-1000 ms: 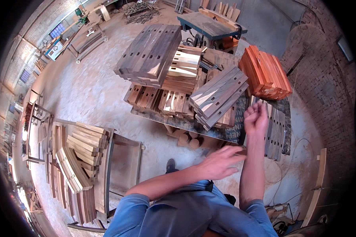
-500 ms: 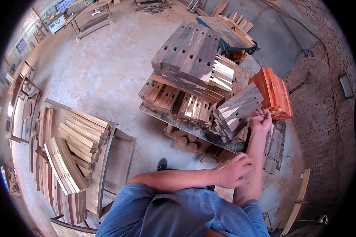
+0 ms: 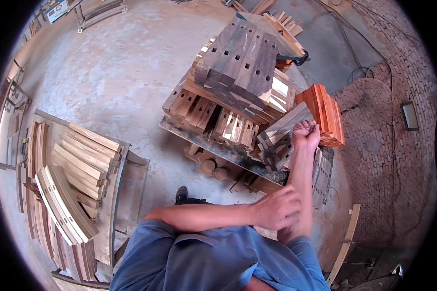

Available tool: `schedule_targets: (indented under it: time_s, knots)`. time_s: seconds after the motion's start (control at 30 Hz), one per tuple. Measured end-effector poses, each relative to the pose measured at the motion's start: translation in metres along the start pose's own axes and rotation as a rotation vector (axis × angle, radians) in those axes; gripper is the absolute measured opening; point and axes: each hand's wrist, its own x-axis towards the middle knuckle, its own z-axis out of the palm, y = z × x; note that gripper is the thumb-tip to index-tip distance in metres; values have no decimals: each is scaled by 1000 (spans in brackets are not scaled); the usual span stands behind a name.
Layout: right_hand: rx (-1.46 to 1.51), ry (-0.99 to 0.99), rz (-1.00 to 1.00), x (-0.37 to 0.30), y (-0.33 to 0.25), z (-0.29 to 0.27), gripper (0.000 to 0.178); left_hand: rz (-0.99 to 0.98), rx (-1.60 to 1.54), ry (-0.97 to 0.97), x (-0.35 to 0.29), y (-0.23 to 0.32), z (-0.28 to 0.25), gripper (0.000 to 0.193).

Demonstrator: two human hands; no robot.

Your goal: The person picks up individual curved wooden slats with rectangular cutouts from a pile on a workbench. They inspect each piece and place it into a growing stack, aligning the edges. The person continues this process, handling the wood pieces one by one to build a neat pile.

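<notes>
My left hand (image 3: 277, 208) reaches across my body, its fingers curled and slightly blurred beside the inner side of my right forearm. Nothing shows in it. My right hand (image 3: 306, 133) is raised palm up with fingers curled in, and I see nothing in them. Below and behind it, a small stack of dark slotted wooden boards (image 3: 279, 138) leans at a slant. Close by on the right stands a stack of orange-red boards (image 3: 323, 116). Farther up, dark boards with square mortise holes (image 3: 240, 58) lie on lighter slotted pieces (image 3: 235, 128).
The stacks sit on a dark low platform (image 3: 204, 145), with round wooden pieces (image 3: 208, 167) beneath. At left, a bench (image 3: 115, 194) bears pale curved slats (image 3: 65, 203) and several wood strips. A large fan (image 3: 366, 99) stands by the brick wall (image 3: 412, 58). A wooden strip (image 3: 344, 242) leans at lower right.
The view has shifted, so bench, stacks and wall appear farther left. My left hand stays by my right forearm, fingers still curled; my right hand remains raised near the orange-red boards.
</notes>
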Motion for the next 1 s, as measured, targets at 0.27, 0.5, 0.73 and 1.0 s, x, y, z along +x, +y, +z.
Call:
schedule_targets:
  time_s: [0.27, 0.5, 0.73, 1.0]
  knots:
    - [-32, 91, 3, -11, 36, 2, 31, -153, 129, 82, 1, -8, -26, 34]
    - [-62, 49, 10, -31, 51, 17, 29, -181, -142, -59, -16, 10, -43, 19]
    - [-385, -44, -11, -123, 47, -5, 22, -904, -136, 645, -46, -45, -157, 20]
    - [-672, -22, 26, -201, 43, -71, 19, -613, -139, 1081, -32, -105, -259, 28]
